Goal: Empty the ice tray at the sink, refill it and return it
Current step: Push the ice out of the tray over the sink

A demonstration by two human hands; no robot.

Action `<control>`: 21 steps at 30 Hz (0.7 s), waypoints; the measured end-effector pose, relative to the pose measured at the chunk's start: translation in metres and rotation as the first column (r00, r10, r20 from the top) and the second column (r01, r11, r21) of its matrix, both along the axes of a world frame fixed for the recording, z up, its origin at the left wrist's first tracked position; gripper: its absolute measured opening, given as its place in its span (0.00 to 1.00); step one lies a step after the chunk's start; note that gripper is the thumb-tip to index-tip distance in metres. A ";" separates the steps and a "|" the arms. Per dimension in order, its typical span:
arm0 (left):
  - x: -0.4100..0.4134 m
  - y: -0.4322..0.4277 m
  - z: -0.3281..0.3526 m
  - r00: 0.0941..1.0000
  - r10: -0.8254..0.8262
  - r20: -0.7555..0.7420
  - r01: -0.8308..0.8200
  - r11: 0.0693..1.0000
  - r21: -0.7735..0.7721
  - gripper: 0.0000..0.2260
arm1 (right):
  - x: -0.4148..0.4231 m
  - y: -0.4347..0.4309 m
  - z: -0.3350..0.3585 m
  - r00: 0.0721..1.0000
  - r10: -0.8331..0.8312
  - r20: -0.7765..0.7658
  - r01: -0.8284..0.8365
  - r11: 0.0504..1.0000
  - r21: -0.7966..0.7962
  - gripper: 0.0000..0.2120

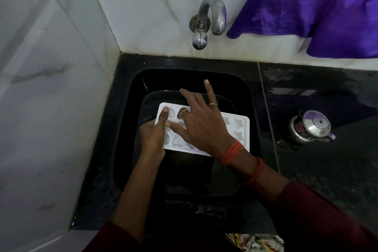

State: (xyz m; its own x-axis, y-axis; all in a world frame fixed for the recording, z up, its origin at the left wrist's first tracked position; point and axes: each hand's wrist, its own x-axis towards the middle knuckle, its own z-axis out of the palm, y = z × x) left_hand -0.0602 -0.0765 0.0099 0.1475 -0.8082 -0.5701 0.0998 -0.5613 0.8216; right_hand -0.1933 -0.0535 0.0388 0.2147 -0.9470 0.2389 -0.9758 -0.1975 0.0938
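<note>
Our left hand [154, 137] grips the ice tray [244, 135] by its end, right hand [202, 125] spread straight-fingered on top (tap [214, 12] dry); we should keep it steady

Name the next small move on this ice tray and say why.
Probably press down with the right hand to loosen any ice: it lies spread on the ice tray, which the left hand grips by its left edge over the sink.

White veined wall tiles [51, 88] meet in corner; wet black granite counter [327, 170]; purple cloth [306, 6] hangs upper right; dim light.
</note>
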 end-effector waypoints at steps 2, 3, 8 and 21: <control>0.001 0.001 0.000 1.000 0.004 -0.002 -0.004 1.000 0.000 0.19 | 0.000 0.001 -0.001 1.000 0.023 0.013 -0.023 0.999 -0.023 0.32; 0.001 0.001 0.000 1.000 0.002 0.009 -0.002 1.000 -0.003 0.20 | 0.000 0.002 -0.001 0.999 0.034 0.018 -0.034 0.999 -0.036 0.32; 0.004 0.000 0.002 1.000 0.009 0.027 -0.009 1.000 0.013 0.19 | -0.002 0.003 -0.002 0.998 0.052 0.028 -0.051 0.997 -0.053 0.30; 0.009 0.001 0.003 0.999 0.035 -0.032 -0.035 0.999 0.009 0.17 | -0.005 0.004 0.005 1.000 -0.005 0.015 0.005 1.000 0.007 0.22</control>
